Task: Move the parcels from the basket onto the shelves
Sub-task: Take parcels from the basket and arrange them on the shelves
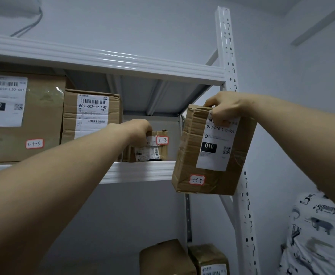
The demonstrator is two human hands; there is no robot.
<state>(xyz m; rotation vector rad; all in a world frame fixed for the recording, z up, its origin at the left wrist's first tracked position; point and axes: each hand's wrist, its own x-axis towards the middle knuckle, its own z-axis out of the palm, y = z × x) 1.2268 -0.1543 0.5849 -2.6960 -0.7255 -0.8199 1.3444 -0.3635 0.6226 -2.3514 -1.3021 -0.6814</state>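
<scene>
A white metal shelf (143, 171) at head height carries cardboard parcels. My left hand (138, 129) reaches in and grips the top left corner of a small brown parcel (160, 149) tagged 3-1-8, which stands on the shelf. My right hand (225, 107) holds a crumpled brown parcel (190, 155) tagged 3-1-9 by its top edge. This parcel hangs upright in the air, just in front of the shelf's right end and its upright post. The basket is out of view.
Two bigger boxes stand to the left on the same shelf: one tagged 3-1-6 (41, 120) and one with a 502-602-12 label (95, 114). A perforated white post (227, 46) bounds the rack's right side. Two more parcels (166, 257) sit on a lower level. A patterned cloth (319, 235) hangs at lower right.
</scene>
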